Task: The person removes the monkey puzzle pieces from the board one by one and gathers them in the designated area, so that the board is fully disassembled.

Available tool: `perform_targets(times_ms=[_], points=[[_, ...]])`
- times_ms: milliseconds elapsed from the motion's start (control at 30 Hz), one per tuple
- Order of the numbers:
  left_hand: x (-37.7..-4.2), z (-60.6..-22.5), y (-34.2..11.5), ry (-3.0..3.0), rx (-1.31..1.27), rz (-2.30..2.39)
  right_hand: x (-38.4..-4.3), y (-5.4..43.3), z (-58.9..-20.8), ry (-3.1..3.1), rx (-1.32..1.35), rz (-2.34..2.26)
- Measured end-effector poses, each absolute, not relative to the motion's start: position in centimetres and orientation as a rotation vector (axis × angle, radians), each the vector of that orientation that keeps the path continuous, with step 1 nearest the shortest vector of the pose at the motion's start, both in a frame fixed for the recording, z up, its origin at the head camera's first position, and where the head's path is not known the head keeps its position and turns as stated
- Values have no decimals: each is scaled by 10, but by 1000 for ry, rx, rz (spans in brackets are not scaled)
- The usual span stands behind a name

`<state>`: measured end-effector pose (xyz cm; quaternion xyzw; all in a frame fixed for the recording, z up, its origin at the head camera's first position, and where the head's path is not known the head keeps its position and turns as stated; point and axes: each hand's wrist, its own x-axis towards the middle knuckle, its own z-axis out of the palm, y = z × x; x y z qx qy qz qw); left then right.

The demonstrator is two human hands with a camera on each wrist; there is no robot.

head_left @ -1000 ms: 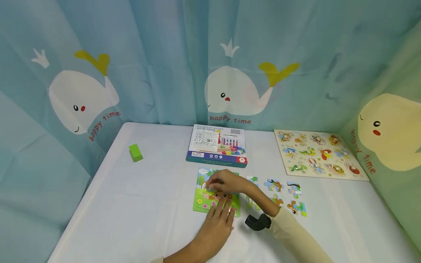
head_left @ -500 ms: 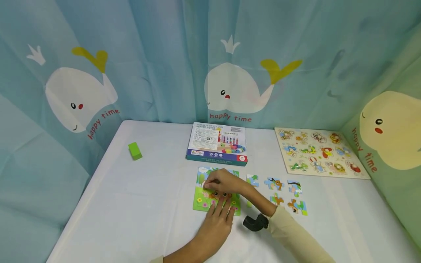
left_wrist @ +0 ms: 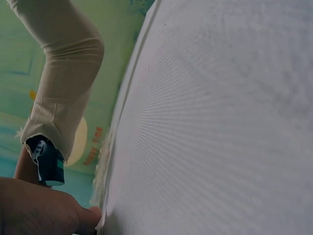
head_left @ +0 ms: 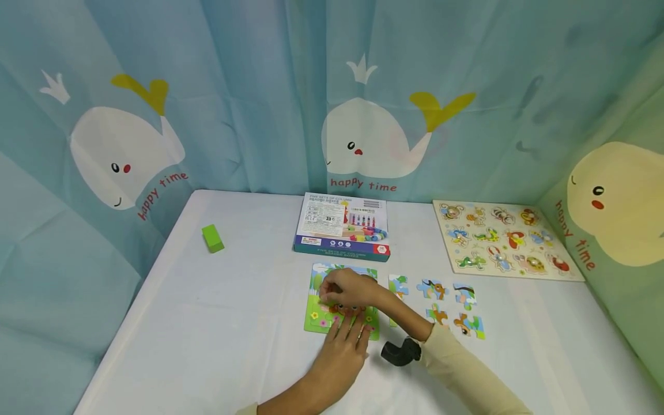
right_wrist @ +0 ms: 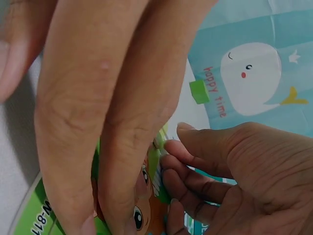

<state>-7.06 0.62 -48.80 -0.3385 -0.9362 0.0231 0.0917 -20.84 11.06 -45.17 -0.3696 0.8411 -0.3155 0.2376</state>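
Observation:
A jigsaw puzzle board (head_left: 313, 324) with a monkey picture and a green border lies on the white table. My left hand (head_left: 338, 358) rests on its lower part, fingers straight and spread over the monkey's face. Above it, my right hand (head_left: 351, 288) reaches across from the right, its thumb and curled fingers at the board's left side. The right wrist view shows those fingertips on the edge of a green jigsaw piece (right_wrist: 157, 143), mostly hidden by the hands. Several loose jigsaw pieces (head_left: 432, 289) lie in rows right of the board.
Behind the board lies a bead toy box (head_left: 342, 227). A wooden insect peg puzzle (head_left: 498, 241) lies at the back right, and a green block (head_left: 212, 238) at the left. A black wrist device (head_left: 401, 352) hangs at the right sleeve. Whale-print curtains (head_left: 259, 115) surround the table.
My right hand has shifted slightly left and toward me, its fingertips staying at the board's left side. The left hand keeps its place. The camera view has tilted a little.

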Motion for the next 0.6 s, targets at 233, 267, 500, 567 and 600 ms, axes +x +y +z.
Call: perform_targets(times_ms=[233,267,500,567,600], points=[[-70,-487,7,-2800,-1007,37,-206,111,-454,2287,-955,-936],[-70,-487,7,-2794,-1003,35,-206,111,-455,2285,-950,-949],[-70,-487,7,-2783,-991,46,-204,111,-460,2296,-919,-994],[-70,-487,7,-2780,-989,56,-203,111,-460,2288,-907,-994],[-69,-488,7,-2777,-987,59,-203,111,-460,2280,-903,-996]])
